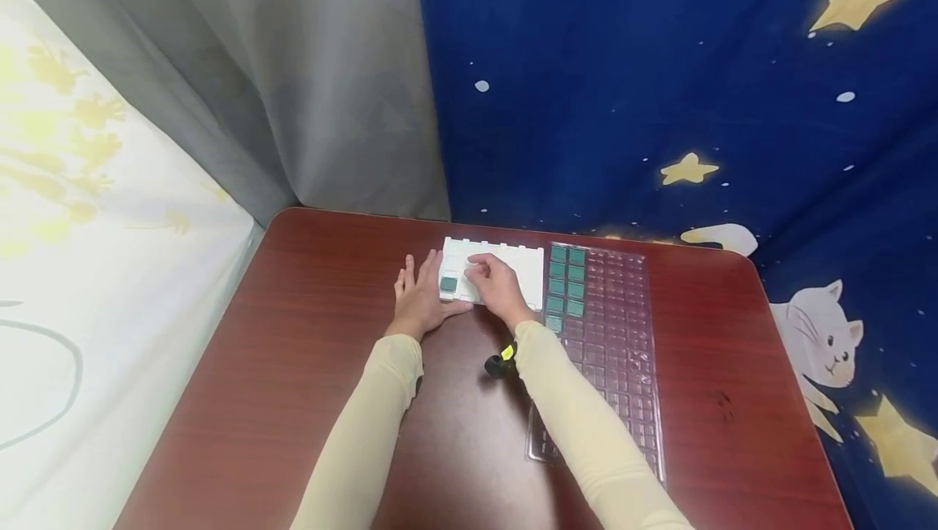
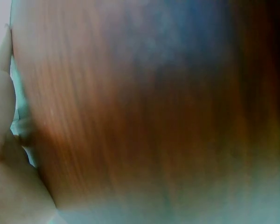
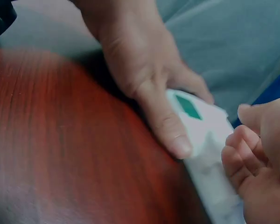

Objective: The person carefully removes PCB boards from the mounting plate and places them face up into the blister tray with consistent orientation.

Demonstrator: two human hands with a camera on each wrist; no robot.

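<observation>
A white tray-like board [image 1: 526, 273] with a notched far edge lies near the back of the table, and a green square tile [image 1: 449, 283] sits at its near left corner. My left hand [image 1: 421, 300] rests along the board's left side with fingers spread. Its thumb lies against the near edge, also seen in the right wrist view. Above the board hovers my right hand [image 1: 500, 284], fingers bent toward the thumb. In the right wrist view the right hand's curled fingers [image 3: 242, 156] show, but whether something small is between the fingertips cannot be told.
Right of the board lies a clear plastic tray [image 1: 615, 335] with many small compartments, several holding green tiles [image 1: 558, 270]. A black device with a yellow label [image 1: 500, 365] is at the right wrist. Curtains [image 1: 352, 82] stand behind the reddish-brown table [image 1: 293, 335].
</observation>
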